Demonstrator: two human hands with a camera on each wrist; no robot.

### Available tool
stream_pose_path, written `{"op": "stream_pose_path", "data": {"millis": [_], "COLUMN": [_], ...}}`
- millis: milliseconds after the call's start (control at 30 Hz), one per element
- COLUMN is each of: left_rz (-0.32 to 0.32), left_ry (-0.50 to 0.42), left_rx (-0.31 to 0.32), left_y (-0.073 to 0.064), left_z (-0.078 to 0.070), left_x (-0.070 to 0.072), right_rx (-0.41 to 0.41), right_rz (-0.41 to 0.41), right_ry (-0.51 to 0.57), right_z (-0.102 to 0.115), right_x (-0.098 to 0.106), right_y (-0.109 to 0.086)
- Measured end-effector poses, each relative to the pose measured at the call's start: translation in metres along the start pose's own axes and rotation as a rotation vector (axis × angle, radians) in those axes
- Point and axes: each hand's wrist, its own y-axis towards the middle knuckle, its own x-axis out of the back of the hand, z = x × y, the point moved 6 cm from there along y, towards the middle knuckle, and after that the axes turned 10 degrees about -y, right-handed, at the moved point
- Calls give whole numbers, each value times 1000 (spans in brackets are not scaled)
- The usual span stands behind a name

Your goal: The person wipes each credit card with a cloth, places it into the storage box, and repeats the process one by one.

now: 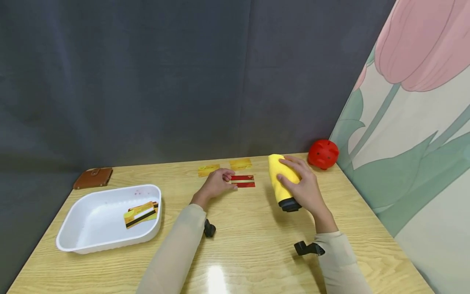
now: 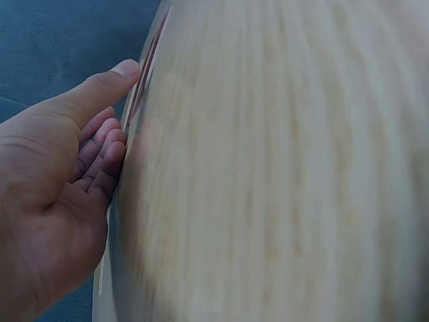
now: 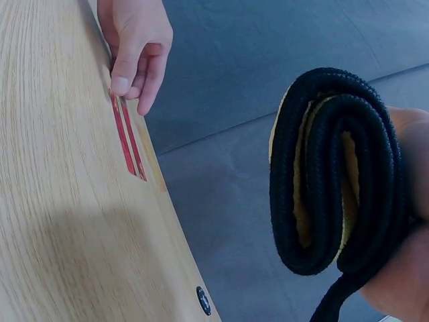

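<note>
My left hand (image 1: pixel 217 183) is at the left end of a red card (image 1: pixel 245 181) with a pale stripe. The card lies flat on the wooden table, and my thumb and fingers pinch its end across the long edges. In the right wrist view, the thumb of the left hand (image 3: pixel 137 50) meets the end of the card (image 3: pixel 131 144). Raised over the table on the right, a rolled yellow cloth (image 1: pixel 277 179) with a black end is gripped by my right hand (image 1: pixel 302 185). The right wrist view looks onto the cloth's coiled black edge (image 3: pixel 288 221), with yellow showing between the layers.
Two yellow cards, one left (image 1: pixel 208 170) and one right (image 1: pixel 240 164), lie behind the red card. A white tray (image 1: pixel 66 232) holding several cards (image 1: pixel 141 213) stands at left, a brown wallet (image 1: pixel 93 178) behind it. A red piggy bank (image 1: pixel 323 154) sits at the back right corner.
</note>
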Motion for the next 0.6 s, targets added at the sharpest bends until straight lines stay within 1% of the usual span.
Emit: {"op": "stream_pose_path", "data": {"millis": [133,267,500,600], "left_rz": [3,27,58,77], "left_ry": [7,26,114,125], "left_rx": [9,24,48,66], "left_y": [3,5,10,11], "left_z": [3,2,0,0], "left_x": [2,1,1,0], "right_rx": [8,3,0,1], "right_rz": [-1,2,11,8], "right_ry": [-2,-5,-2,-3], "right_z": [1,1,1,1], "right_x": [1,2,0,0], "right_y": [0,0,-1,-1]}}
